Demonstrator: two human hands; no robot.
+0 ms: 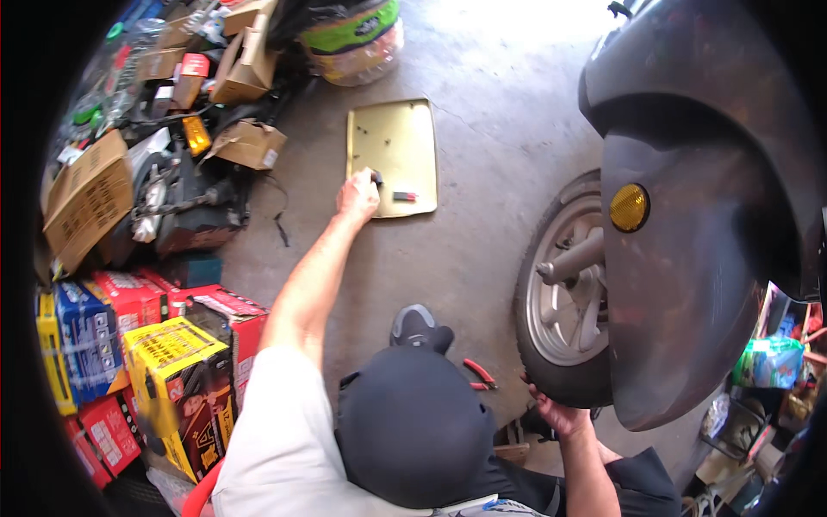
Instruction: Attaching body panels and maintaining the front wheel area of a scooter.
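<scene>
My left hand (358,197) reaches out over the near left edge of a gold-coloured metal tray (405,129) on the floor. Its fingers are closed on a small dark piece (376,177) whose kind I cannot make out. Beside it in the tray lies a small black and red item (404,197). A few tiny dark parts, perhaps screws, are scattered farther up the tray. Low on the right, my right hand (564,417) grips the bottom edge of the black tyre (556,382) on a scooter's wheel. Some of its fingers are hidden.
Red-handled pliers (480,375) lie on the concrete near my shoe (416,327). The scooter's dark body panel (680,258) with an amber reflector (629,207) overhangs the wheel. Stacked boxes (177,353) and piled cartons (90,194) line the left. A wrapped bundle (357,56) stands beyond the tray.
</scene>
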